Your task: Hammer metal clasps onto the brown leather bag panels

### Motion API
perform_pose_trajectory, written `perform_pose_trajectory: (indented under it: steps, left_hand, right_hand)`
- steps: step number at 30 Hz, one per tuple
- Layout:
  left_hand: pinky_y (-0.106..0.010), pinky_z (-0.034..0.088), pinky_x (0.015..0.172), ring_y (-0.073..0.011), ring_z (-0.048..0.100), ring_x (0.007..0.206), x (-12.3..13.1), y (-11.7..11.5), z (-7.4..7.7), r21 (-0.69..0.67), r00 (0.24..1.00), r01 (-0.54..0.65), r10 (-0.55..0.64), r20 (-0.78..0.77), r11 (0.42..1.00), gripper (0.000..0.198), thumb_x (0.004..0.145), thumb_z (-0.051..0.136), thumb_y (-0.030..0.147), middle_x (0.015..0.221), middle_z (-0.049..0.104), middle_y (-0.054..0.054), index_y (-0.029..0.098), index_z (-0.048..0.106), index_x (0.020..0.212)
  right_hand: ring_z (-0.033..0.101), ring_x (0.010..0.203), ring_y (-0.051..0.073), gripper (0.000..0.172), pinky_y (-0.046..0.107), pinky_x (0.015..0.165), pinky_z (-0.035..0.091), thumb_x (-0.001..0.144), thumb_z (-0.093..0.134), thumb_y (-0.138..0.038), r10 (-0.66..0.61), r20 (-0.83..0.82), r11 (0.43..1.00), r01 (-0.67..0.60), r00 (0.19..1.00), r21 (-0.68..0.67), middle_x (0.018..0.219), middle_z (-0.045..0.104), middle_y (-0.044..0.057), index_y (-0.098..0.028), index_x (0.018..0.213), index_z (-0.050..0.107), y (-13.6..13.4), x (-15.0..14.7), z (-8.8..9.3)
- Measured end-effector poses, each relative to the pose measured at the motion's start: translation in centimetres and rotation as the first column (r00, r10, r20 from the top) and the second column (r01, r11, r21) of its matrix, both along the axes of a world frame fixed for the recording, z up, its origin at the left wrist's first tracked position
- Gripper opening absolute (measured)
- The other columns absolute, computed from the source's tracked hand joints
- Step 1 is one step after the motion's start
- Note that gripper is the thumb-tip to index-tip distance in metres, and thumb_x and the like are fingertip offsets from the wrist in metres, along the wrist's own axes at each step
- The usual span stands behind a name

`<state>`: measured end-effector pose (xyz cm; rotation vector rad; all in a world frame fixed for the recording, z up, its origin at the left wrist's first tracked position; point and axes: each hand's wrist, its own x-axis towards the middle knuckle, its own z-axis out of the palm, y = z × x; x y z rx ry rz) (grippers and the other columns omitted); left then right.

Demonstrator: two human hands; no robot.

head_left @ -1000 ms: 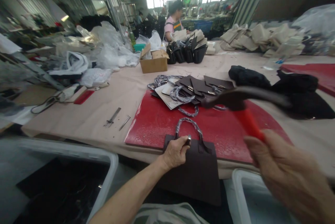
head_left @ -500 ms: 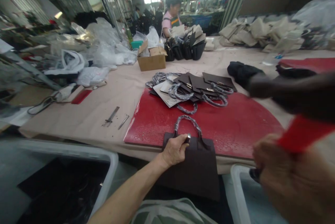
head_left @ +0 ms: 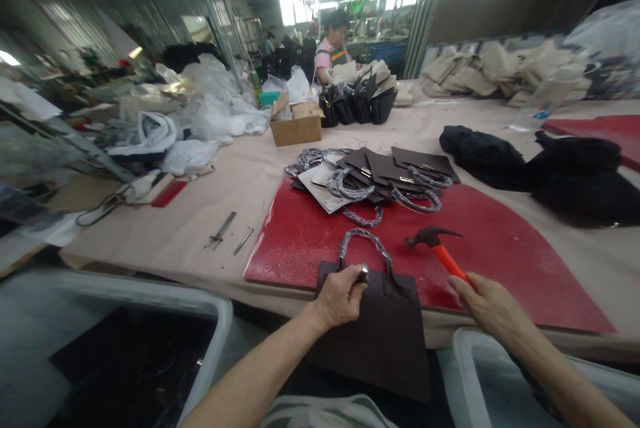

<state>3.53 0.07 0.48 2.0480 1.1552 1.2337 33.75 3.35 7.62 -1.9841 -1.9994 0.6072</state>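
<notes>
My left hand (head_left: 341, 296) is closed round a small metal punch (head_left: 364, 272), whose shiny end sticks up between thumb and finger. It rests on the top edge of a dark brown bag panel (head_left: 385, 335) with a plastic-wrapped handle (head_left: 364, 235). The panel hangs over the table's front edge. My right hand (head_left: 480, 298) grips the orange handle of a claw hammer (head_left: 434, 241), its head low over the red board (head_left: 480, 241). Behind lie stacked brown panels (head_left: 385, 168) with wrapped handles.
Two metal tools (head_left: 220, 231) lie left of the board. A cardboard box (head_left: 297, 127) and black bags (head_left: 357, 105) stand farther back. Black cloth (head_left: 580, 175) lies at right. White bins (head_left: 223, 318) flank me below the table; a person (head_left: 334, 51) sits beyond it.
My right hand and the hammer have come down from close to the camera at right to low over the board. My left hand still holds the punch at the panel; the view has shifted slightly.
</notes>
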Motion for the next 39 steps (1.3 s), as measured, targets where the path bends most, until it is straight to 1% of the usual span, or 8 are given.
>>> perform_pose_trajectory:
  steps: [5, 10, 15, 19, 22, 26, 29, 39]
  left_hand:
    - [-0.030, 0.059, 0.081, -0.0187, 0.070, 0.082, 0.2, -0.1, 0.9, -0.027, 1.000, -0.027, 0.026, -0.002, 0.999, 0.018, 0.087, 0.056, 0.017, 0.092, 0.070, -0.006, 0.018, 0.059, 0.105]
    - [-0.030, 0.060, 0.080, -0.0192, 0.071, 0.080, 0.3, 0.0, 1.1, -0.019, 0.998, -0.055, 0.054, -0.027, 0.998, 0.014, 0.090, 0.056, 0.022, 0.090, 0.071, -0.006, 0.018, 0.060, 0.103]
    - [-0.033, 0.061, 0.085, -0.0220, 0.072, 0.090, 0.8, -0.3, 0.1, 0.174, 0.989, 0.100, -0.079, -0.122, 0.980, 0.015, 0.086, 0.053, 0.017, 0.095, 0.072, -0.010, 0.017, 0.060, 0.099]
    - [-0.029, 0.062, 0.077, -0.0173, 0.072, 0.080, -0.4, 0.1, 1.0, -0.133, 0.908, -0.297, 0.322, 0.269, 0.946, 0.012, 0.093, 0.048, 0.020, 0.088, 0.072, -0.008, 0.017, 0.057, 0.103]
    - [-0.025, 0.059, 0.070, -0.0147, 0.070, 0.071, -4.8, 1.2, 2.8, -0.305, 0.786, -0.450, 0.535, 0.311, 0.839, 0.013, 0.096, 0.048, 0.022, 0.084, 0.071, -0.006, 0.017, 0.054, 0.106]
    - [-0.023, 0.054, 0.071, -0.0145, 0.069, 0.072, -14.6, 2.6, 4.9, -0.194, 0.603, -0.792, 0.692, -0.396, 0.579, 0.013, 0.095, 0.050, 0.021, 0.080, 0.070, -0.004, 0.017, 0.060, 0.102]
    - [-0.029, 0.052, 0.080, -0.0215, 0.070, 0.089, -21.4, 3.2, 5.5, -0.130, 0.449, -0.874, 0.678, -0.582, 0.468, 0.017, 0.094, 0.053, 0.023, 0.093, 0.073, -0.010, 0.017, 0.065, 0.104]
    - [-0.037, 0.047, 0.095, -0.0316, 0.066, 0.110, -27.4, 5.0, 3.4, -0.169, 0.357, -0.900, 0.457, -0.815, 0.402, 0.027, 0.085, 0.056, 0.014, 0.111, 0.071, -0.019, 0.014, 0.069, 0.109]
  right_hand:
    - [0.062, 0.076, 0.027, 0.036, 0.037, 0.061, 0.044, 0.095, 0.037, -0.038, 0.000, 0.389, 0.942, -0.130, 0.921, 0.310, 0.092, 0.066, 0.016, -0.013, 0.095, 0.063, 1.1, -1.4, -1.4]
    - [0.052, 0.121, 0.034, 0.048, 0.048, 0.096, 0.047, 0.093, 0.050, -0.049, 0.340, 0.287, 0.748, -0.443, 0.895, 0.494, 0.135, 0.053, 0.018, -0.016, 0.126, 0.060, -0.4, -6.5, -4.0]
    - [0.051, 0.122, 0.039, 0.052, 0.057, 0.093, 0.047, 0.091, 0.046, -0.054, 0.373, 0.266, 0.704, -0.458, 0.889, 0.543, 0.141, 0.048, 0.019, -0.019, 0.124, 0.066, -0.6, -8.6, -8.1]
    - [0.055, 0.116, 0.041, 0.059, 0.058, 0.088, 0.049, 0.090, 0.042, -0.064, 0.373, 0.251, 0.698, -0.448, 0.894, 0.558, 0.140, 0.050, 0.019, -0.021, 0.120, 0.070, 0.1, -8.2, -9.0]
    - [0.057, 0.113, 0.042, 0.061, 0.059, 0.086, 0.049, 0.090, 0.040, -0.066, 0.379, 0.254, 0.675, -0.454, 0.890, 0.582, 0.139, 0.051, 0.020, -0.021, 0.121, 0.068, 0.4, -8.2, -9.0]
    - [0.058, 0.110, 0.043, 0.064, 0.061, 0.085, 0.048, 0.089, 0.039, -0.066, 0.384, 0.261, 0.660, -0.461, 0.886, 0.594, 0.139, 0.051, 0.020, -0.019, 0.122, 0.067, 0.6, -8.1, -9.6]
    - [0.059, 0.107, 0.042, 0.063, 0.061, 0.085, 0.048, 0.088, 0.040, -0.067, 0.384, 0.249, 0.674, -0.454, 0.889, 0.582, 0.138, 0.052, 0.019, -0.021, 0.122, 0.067, 0.7, -8.1, -9.9]
    - [0.053, 0.118, 0.040, 0.057, 0.059, 0.093, 0.046, 0.091, 0.045, -0.062, 0.388, 0.232, 0.740, -0.452, 0.892, 0.498, 0.142, 0.048, 0.018, -0.020, 0.122, 0.067, -0.3, -8.7, -7.4]
